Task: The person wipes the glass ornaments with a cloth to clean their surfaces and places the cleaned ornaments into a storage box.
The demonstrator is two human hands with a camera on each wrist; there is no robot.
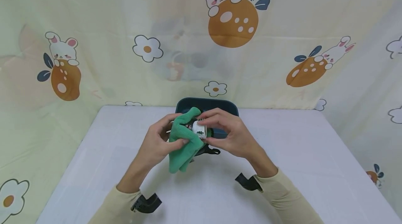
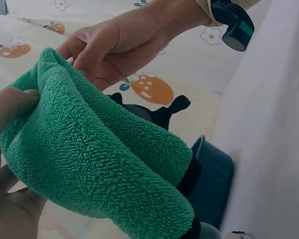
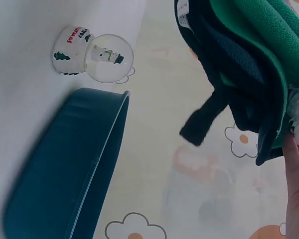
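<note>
- Left hand grips a fuzzy green cloth against a white, tree-printed snow globe.
- Right hand pinches its base.
- Seemingly wiping; next likely calls for steady turning.

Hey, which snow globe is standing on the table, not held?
The snow globe beside the dark blue bin, in the right wrist view; the other globe is pinched by the right hand, against the green towel.
</note>
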